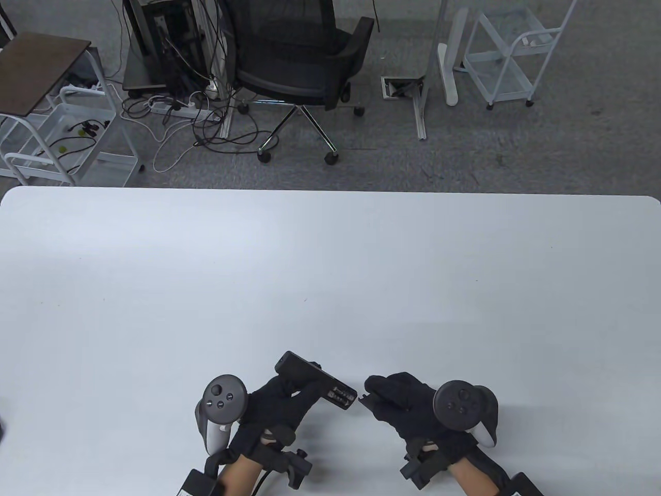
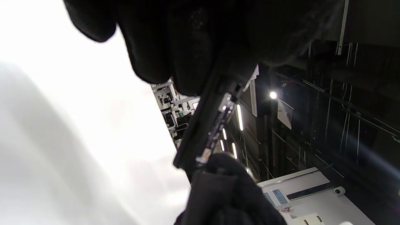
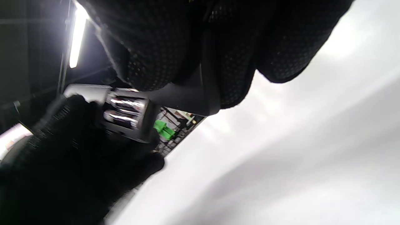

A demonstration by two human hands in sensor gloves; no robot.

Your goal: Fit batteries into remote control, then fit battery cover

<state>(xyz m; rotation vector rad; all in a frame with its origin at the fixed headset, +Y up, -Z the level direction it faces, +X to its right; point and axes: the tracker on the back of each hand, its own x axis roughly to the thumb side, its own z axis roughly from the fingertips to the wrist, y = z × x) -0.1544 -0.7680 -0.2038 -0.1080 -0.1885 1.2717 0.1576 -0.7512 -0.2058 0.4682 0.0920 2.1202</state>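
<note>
Where the table view looks down on the white counter (image 1: 330,268), the left hand (image 1: 276,408) grips a long, slim black plastic remote control (image 1: 315,381) near the counter's near edge, holding it raised and slanted, its far end pointing up-left and its open battery bay facing up at the lower-right end. Two silver-ended cylindrical batteries (image 1: 343,393) lie side by side in that bay. Just beside it, the right hand (image 1: 400,400) is curled around a thin, flat black plastic battery cover (image 1: 367,398), whose edge juts out toward the remote without touching it as far as can be told. In the left wrist view, the left hand's fingers (image 2: 162,40) wrap the remote control (image 2: 203,131), seen edge-on as a dark narrow bar with small metal contacts glinting along its side, and the right hand (image 2: 225,193) sits at its lower end. In the right wrist view, the right hand's fingers (image 3: 175,43) pinch the smooth, matte, slightly curved battery cover (image 3: 190,98), and its tip lies next to the shiny batteries (image 3: 125,111) seated in the grey-walled bay, with the left hand (image 3: 68,150) cupped beneath.
</note>
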